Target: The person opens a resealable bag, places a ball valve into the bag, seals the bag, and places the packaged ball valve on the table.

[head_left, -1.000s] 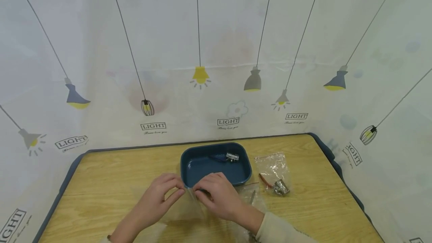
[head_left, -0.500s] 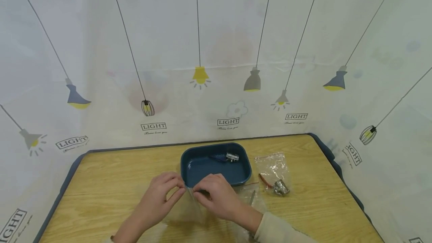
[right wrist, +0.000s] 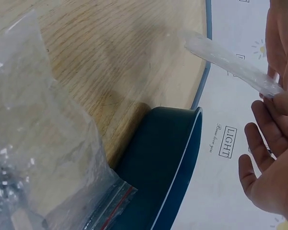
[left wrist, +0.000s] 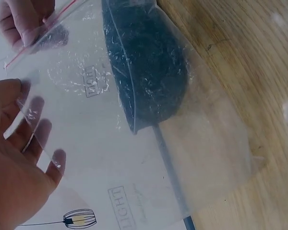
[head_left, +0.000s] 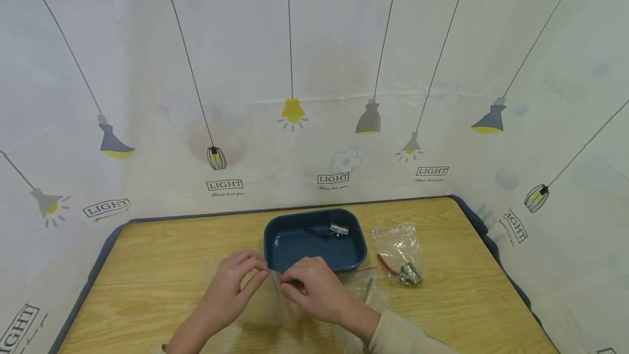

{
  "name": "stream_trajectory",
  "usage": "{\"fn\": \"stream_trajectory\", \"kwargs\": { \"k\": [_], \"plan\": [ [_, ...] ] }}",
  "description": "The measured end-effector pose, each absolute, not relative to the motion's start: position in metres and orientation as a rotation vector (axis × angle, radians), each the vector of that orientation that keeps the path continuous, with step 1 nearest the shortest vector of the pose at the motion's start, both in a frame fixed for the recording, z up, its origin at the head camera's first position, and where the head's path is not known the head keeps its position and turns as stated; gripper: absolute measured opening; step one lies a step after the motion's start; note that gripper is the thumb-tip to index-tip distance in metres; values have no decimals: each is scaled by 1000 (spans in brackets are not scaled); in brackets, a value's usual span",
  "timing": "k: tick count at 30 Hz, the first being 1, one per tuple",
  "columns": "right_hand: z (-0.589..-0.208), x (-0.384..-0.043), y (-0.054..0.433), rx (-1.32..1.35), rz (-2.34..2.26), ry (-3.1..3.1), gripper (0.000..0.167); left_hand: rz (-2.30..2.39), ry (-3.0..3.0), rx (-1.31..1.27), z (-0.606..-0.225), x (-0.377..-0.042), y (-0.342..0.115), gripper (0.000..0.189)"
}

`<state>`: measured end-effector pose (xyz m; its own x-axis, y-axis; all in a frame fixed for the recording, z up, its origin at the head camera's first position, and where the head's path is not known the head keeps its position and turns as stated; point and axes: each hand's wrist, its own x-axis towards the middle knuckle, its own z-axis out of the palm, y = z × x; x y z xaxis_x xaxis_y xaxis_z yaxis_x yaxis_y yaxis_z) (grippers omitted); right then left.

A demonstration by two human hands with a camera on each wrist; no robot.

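Note:
In front of the blue tray, my two hands hold up a clear zip bag (left wrist: 221, 124) by its top edge. My left hand (head_left: 228, 291) pinches one corner between thumb and forefinger, its other fingers spread behind the film. My right hand (head_left: 316, 291) pinches the edge close beside it, near the red zip line (left wrist: 65, 10). The bag hangs between the hands with its flat sides drooping toward the table, and looks like thin film in the right wrist view. Nothing solid shows inside it.
Behind the hands stands the blue tray (head_left: 280, 223), with a metal-headed piece (head_left: 339, 229) inside. Right of it lies a zip bag (head_left: 400, 239) holding a metal part and a red piece. Another zip bag (head_left: 375, 291) lies partly under the right forearm.
Both hands keep their pinch on the zip bag at nearly the same spot. The right hand has dipped slightly toward the person, and the hanging film has shifted a little.

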<state>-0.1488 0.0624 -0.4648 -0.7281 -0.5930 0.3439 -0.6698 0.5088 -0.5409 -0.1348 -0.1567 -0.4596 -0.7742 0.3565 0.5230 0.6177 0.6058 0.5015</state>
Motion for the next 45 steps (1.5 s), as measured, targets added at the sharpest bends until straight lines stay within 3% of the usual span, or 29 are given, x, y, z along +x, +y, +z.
{"fn": "stream_trajectory", "kwargs": {
  "k": [7, 38, 45],
  "plan": [
    [-461, -148, 57, 1015, 946, -2604, 7, -856, -2463, -541, -458, -130, -149, 21],
    [-459, -142, 41, 984, 577, -2650, 8, -474, -2732, -275, -451, -120, -125, 7],
    [-461, -142, 39, 925, 605, -2652, 7, -528, -2726, -247, -452, -120, -122, 12]
  ]
}}
